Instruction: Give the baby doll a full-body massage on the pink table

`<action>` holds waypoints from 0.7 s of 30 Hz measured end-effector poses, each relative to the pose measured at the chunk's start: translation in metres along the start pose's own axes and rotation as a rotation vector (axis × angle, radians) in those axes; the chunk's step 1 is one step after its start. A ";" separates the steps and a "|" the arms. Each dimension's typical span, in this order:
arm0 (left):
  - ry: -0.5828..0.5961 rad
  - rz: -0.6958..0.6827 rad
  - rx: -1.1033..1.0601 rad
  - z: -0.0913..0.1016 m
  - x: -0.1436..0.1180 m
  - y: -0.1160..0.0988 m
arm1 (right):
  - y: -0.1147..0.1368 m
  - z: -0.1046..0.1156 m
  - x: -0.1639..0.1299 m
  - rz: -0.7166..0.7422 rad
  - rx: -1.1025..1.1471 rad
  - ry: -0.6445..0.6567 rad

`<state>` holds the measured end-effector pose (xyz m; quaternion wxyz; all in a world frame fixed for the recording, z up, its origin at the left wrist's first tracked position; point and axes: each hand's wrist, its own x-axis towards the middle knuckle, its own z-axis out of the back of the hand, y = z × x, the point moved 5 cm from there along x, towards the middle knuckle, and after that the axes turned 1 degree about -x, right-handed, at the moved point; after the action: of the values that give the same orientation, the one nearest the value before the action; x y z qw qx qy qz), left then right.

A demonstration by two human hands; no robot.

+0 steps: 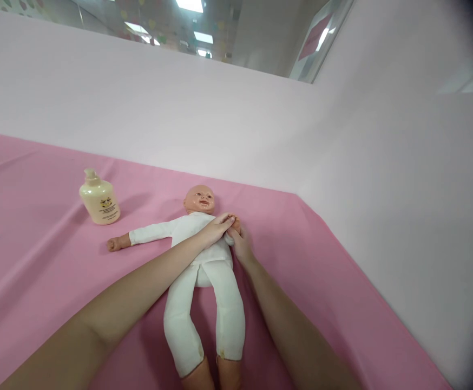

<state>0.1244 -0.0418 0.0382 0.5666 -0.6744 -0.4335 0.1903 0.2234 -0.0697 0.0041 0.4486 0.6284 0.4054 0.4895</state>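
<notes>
Both hands meet at frame centre: the baby doll's (204,254) arm is apparently grasped between left hand (216,228) and right hand (240,245); a lotion bottle (99,198) is seen left.

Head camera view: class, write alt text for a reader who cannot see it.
Both hands, left hand and right hand, meet on the arm of a baby doll in white lying face-up on a pink sheet. A cream pump bottle stands nearby.

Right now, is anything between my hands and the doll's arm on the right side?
Nothing visible. Your left hand and right hand already meet on the doll at that arm. The lotion bottle stands apart, over to the left on the pink cloth.
</notes>
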 end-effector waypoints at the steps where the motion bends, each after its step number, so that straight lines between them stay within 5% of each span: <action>1: 0.004 -0.003 -0.005 0.000 0.000 0.000 | 0.000 0.000 0.000 0.001 -0.003 0.005; 21: 0.023 0.022 -0.054 -0.003 0.000 0.002 | -0.003 0.002 0.003 0.035 0.064 -0.056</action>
<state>0.1272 -0.0434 0.0367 0.5508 -0.6964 -0.4247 0.1769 0.2261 -0.0669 0.0017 0.4308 0.6630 0.3970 0.4660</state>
